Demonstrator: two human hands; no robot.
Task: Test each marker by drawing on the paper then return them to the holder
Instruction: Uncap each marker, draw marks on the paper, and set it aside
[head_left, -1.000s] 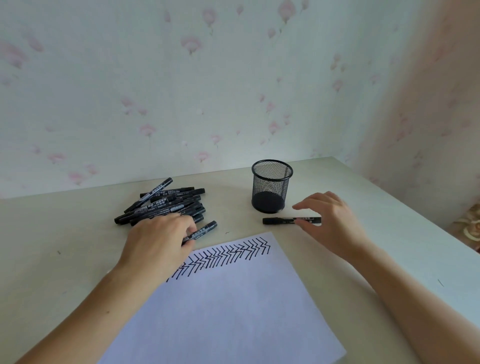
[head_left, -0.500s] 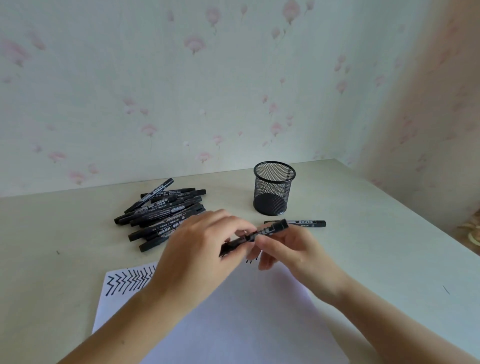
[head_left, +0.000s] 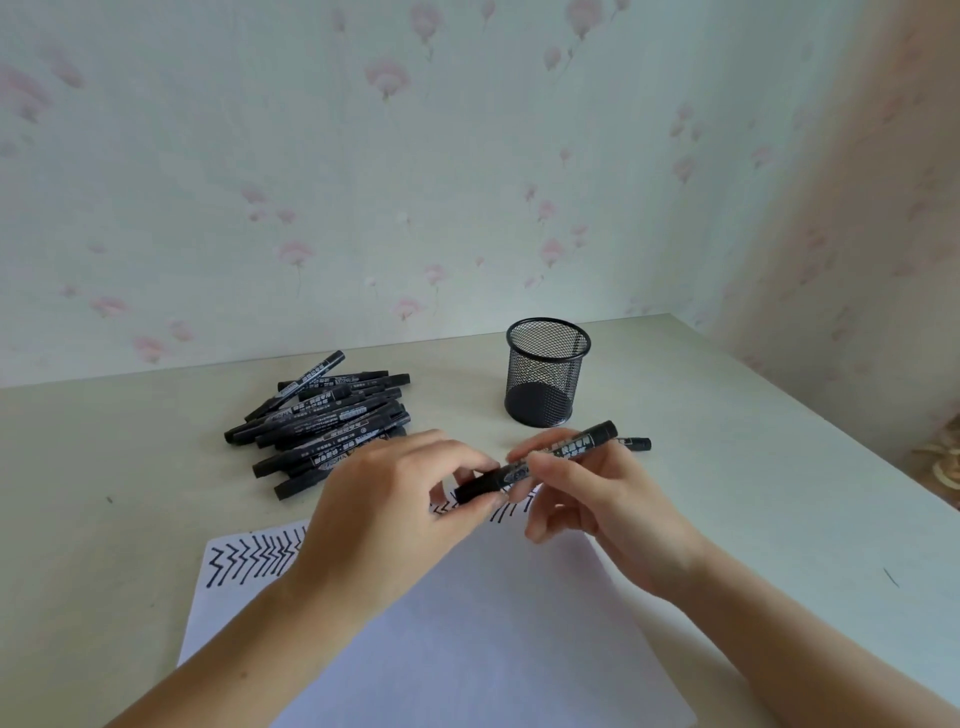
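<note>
Both hands hold one black marker above the top edge of the white paper. My left hand pinches the cap end at the lower left. My right hand pinches the barrel, whose far end points up and right. Black zigzag lines run along the paper's top edge, partly hidden by my hands. A pile of several black markers lies behind my left hand. The black mesh holder stands upright behind my right hand and looks empty. Another marker lies on the table, mostly hidden by my right hand.
The pale table meets flowered wallpaper at the back and on the right. Its right edge runs diagonally, with a pale object beyond it. Small dark marks dot the tabletop.
A second ago my left hand was on the marker pile and my right hand by the lone marker. Both hands have since come together over the paper, holding one marker between them.
</note>
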